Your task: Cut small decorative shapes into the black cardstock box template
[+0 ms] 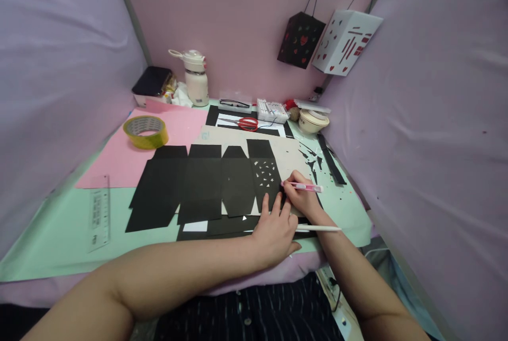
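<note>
A black paper cut-out (202,182), shaped like several joined panels with flaps, lies flat on a beige sheet (291,156). Its right panel has small triangular holes (266,173). My left hand (275,230) presses flat on the lower right part of the black paper, fingers stretched out. My right hand (304,198) is closed around a pink craft knife (305,187), its tip at the right edge of the holed panel. A white pencil-like stick (319,229) lies under my right wrist.
A yellow tape roll (145,131) sits on pink paper (119,158). A clear ruler (99,213) lies left on the green mat (59,240). Red scissors (244,122), a marker box (272,110), a white bottle (196,79) and tape rolls (313,120) stand at the back. Two paper lanterns (329,39) hang above.
</note>
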Tool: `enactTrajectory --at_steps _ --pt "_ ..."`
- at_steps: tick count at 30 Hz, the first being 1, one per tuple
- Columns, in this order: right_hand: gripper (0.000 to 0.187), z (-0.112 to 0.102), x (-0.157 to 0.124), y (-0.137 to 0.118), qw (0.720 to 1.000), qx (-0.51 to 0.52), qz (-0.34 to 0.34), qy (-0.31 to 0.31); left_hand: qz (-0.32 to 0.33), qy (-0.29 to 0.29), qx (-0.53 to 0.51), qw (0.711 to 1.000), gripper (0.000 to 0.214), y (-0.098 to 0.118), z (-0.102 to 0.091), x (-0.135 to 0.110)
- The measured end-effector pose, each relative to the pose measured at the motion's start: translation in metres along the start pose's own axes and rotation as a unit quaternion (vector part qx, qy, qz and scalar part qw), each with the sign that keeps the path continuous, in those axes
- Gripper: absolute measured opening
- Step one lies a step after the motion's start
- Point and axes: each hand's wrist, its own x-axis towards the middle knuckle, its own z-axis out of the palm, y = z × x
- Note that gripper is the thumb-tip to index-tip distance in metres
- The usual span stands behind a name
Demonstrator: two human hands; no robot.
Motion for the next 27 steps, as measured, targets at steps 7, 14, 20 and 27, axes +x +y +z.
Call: enactTrajectory --at_steps 7,14,20,27 --pt "0.019 -0.0008 -0.0008 -0.0016 0.999 0.017 0.019 0.025 0.0 0.002 0.0 1.0 0.057 0.0002 -0.0003 -0.0002" --pt "0.017 0.0002 -0.0005 -0.0003 0.999 0.028 0.021 0.012 0.0 -0.004 0.001 1.0 0.057 0.0005 -0.0012 0.0" --pt "0.018 0.0008 -0.0001 0.0009 0.999 0.032 0.02 0.011 0.0 -0.006 -0.001 1.0 0.057 0.0009 -0.0025 0.0004" --pt "0.021 0.0015 0.0005 0.0021 0.999 0.026 0.022 0.01 0.0 -0.009 0.001 1.0 0.056 0.0006 -0.0028 0.0001"
